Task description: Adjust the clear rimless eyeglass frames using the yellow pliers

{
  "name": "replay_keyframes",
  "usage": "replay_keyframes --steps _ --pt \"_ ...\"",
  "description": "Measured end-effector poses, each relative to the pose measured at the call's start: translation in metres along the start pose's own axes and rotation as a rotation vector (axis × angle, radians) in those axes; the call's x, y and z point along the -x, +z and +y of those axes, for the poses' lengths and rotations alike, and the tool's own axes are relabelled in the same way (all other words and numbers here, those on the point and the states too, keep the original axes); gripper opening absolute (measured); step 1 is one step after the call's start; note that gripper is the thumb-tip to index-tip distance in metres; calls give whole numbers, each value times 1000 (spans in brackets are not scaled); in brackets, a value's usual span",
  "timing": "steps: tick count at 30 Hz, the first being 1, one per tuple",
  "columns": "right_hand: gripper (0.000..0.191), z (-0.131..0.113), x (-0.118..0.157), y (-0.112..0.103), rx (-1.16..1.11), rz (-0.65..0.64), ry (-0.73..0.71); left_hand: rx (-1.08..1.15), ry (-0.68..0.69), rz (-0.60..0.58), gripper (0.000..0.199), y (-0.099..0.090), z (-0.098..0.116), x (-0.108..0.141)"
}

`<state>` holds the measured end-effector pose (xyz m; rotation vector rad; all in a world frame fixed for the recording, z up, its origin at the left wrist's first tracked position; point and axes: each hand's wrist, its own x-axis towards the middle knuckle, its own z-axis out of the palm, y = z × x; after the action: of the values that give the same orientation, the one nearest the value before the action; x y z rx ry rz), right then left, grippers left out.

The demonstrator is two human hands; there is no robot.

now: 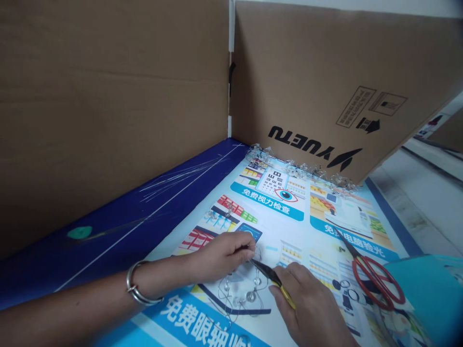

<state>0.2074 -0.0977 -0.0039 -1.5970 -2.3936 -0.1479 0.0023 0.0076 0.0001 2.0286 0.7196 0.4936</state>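
My left hand (233, 253), a metal bangle (134, 284) on its wrist, is closed in a pinch. It grips the end of a thin strand with clear beads (250, 296), which loops down over the printed sheet. My right hand (311, 303) is wrapped around pliers (269, 274) with dark jaws and yellow handles. The jaw tips meet the left fingertips, and the exact point of grip there is too small to make out. To the right of my right hand lie scissors (378, 282) with red handles, blades pointing away.
A printed poster sheet (289, 231) covers the table. Tall cardboard panels (115, 96) stand at the left and back. Several beaded strands (304, 168) lie along the back panel's foot. Clear threads (184, 176) and a green piece (80, 233) lie at left, turquoise sheets (423, 289) at right.
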Motion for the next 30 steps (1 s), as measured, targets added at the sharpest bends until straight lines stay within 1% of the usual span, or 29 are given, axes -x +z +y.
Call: replay_keyframes --steps 6,13,19,23,30 --pt "26 -2 -2 -1 23 -30 13 -89 41 24 14 3 -1 0" --pt "24 -4 -2 -3 -3 -72 35 -141 78 18 13 5 -3 1" --pt "25 -7 -2 0 103 1 -15 -187 83 11 12 5 -3 1" --pt "25 -10 -2 3 159 23 -39 -216 84 11 12 5 -3 1" --pt "27 -7 -2 2 84 -18 -8 -213 82 9 12 5 -3 1"
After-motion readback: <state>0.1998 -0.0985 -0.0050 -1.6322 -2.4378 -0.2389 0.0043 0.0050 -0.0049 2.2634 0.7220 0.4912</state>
